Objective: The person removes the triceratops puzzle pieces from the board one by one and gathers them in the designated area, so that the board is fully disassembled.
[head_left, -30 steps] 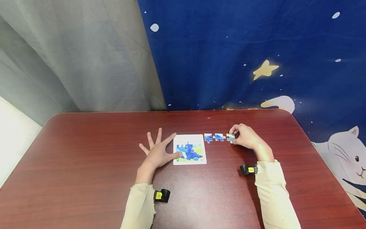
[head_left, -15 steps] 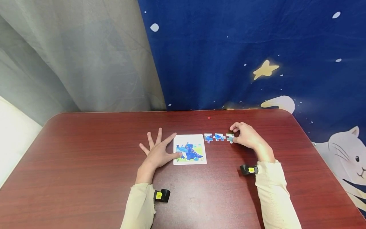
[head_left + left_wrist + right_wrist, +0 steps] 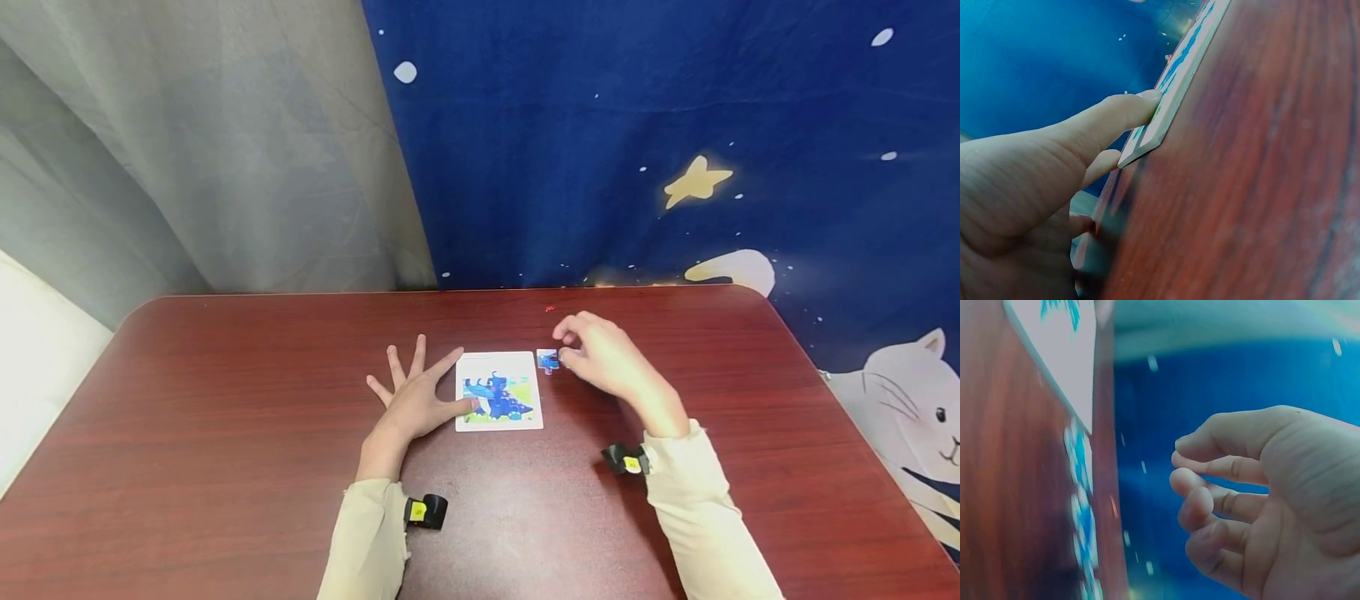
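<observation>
A square white jigsaw board (image 3: 517, 363) with a blue dinosaur picture lies flat on the table. My left hand (image 3: 411, 407) steadies its left side: the thumb presses on the picture, the index fingertip touches the upper left corner, and the other fingers spread over the tabletop. In the left wrist view, the thumb (image 3: 1122, 112) lies on the board's face. Right of the board is a blue jigsaw piece (image 3: 547, 358). My right hand (image 3: 611, 358) hovers over the other pieces, hiding them from the head view. Its fingers (image 3: 1200, 506) are loosely curled and hold nothing.
In the right wrist view, a row of jigsaw pieces (image 3: 1085, 528) runs from the board's corner. The wooden table (image 3: 247, 433) ends at a far edge before grey and blue curtains (image 3: 555, 150). A tiny red mark (image 3: 550, 308) shows near that edge.
My right hand has left the rightmost jigsaw piece and moved left over the row, towards the board. The left hand and the board have stayed in place.
</observation>
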Demonstrator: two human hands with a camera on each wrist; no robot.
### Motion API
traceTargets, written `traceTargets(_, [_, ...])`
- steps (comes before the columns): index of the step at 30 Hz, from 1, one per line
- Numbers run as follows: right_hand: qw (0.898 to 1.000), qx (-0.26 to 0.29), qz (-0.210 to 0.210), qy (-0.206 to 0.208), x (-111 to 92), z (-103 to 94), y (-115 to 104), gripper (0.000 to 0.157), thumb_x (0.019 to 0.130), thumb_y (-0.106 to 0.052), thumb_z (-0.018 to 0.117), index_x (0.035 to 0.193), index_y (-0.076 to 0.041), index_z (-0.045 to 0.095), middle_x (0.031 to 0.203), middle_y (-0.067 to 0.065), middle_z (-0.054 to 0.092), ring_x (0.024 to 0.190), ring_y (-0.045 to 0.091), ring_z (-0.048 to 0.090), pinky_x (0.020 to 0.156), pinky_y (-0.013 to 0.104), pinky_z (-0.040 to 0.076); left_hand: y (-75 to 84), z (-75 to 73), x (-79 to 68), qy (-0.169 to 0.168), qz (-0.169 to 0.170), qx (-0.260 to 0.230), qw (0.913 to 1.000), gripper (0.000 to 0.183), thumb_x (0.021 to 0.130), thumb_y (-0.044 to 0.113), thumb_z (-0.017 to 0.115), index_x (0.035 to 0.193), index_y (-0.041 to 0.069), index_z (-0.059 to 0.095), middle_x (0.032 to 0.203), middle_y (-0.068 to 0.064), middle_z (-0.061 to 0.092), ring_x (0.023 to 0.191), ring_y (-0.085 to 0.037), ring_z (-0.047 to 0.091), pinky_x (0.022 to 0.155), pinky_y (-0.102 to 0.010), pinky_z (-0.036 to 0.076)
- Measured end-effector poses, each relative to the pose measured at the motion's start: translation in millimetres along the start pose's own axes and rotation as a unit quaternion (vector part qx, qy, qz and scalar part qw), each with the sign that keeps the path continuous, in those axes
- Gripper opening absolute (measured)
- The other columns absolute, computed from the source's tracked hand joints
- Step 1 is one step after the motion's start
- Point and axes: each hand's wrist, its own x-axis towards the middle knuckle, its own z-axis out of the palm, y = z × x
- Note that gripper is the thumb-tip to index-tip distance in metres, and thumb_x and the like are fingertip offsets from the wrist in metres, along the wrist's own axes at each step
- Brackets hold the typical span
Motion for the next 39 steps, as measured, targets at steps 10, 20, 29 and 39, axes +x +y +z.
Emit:
traceTargets(10, [0.991, -0.036, -0.050, -0.121, 4, 50.6, -52, 0.030, 0.086, -0.021, 0.064, 0.114, -0.011, 0.062, 0.091, 0.001, 0.057, 0.071, 0.012, 0.052, 0.065, 0.029, 0.046, 1.0, 0.7, 0.5, 0.009, 0.005, 0.004, 0.9999, 0.079, 0.073, 0.049, 0.073, 0.142, 0.032, 0.040, 0.155, -0.013, -0.002, 0.132, -0.044, -0.023, 0.089, -0.071, -0.018])
traceTargets(20, [0.987, -0.019, -0.053, -0.152, 2, 61.7, -54, 0.040, 0.087, -0.023, 0.067, 0.124, -0.013, 0.055, 0.098, 0.004, 0.058, 0.083, 0.015, 0.053, 0.071, 0.035, 0.046, -1.1, 2.5, 1.5, 0.013, 0.018, 0.008, 0.9997, 0.079, 0.073, 0.051, 0.072, 0.142, 0.031, 0.039, 0.155, -0.015, -0.002, 0.132, -0.046, -0.022, 0.088, -0.072, -0.018])
traceTargets(29, [0.985, 0.017, -0.084, -0.147, 7, 61.9, -54, 0.036, 0.084, -0.013, 0.069, 0.117, -0.006, 0.056, 0.074, 0.001, 0.052, 0.069, 0.013, 0.047, 0.065, 0.029, 0.041, -1.4, -0.1, -1.5, -0.009, 0.021, 0.017, 0.9996, 0.089, 0.068, 0.055, 0.073, 0.145, 0.033, 0.033, 0.155, -0.014, -0.006, 0.131, -0.046, -0.024, 0.087, -0.073, -0.018])
traceTargets(39, [0.986, 0.002, -0.092, -0.138, 7, 62.7, -55, 0.034, 0.083, -0.013, 0.069, 0.114, -0.006, 0.056, 0.082, 0.002, 0.055, 0.075, 0.015, 0.049, 0.070, 0.032, 0.043, -0.7, 0.4, -0.7, -0.011, 0.013, 0.023, 0.9996, 0.092, 0.067, 0.056, 0.074, 0.145, 0.033, 0.032, 0.155, -0.014, -0.007, 0.131, -0.045, -0.025, 0.087, -0.072, -0.019])
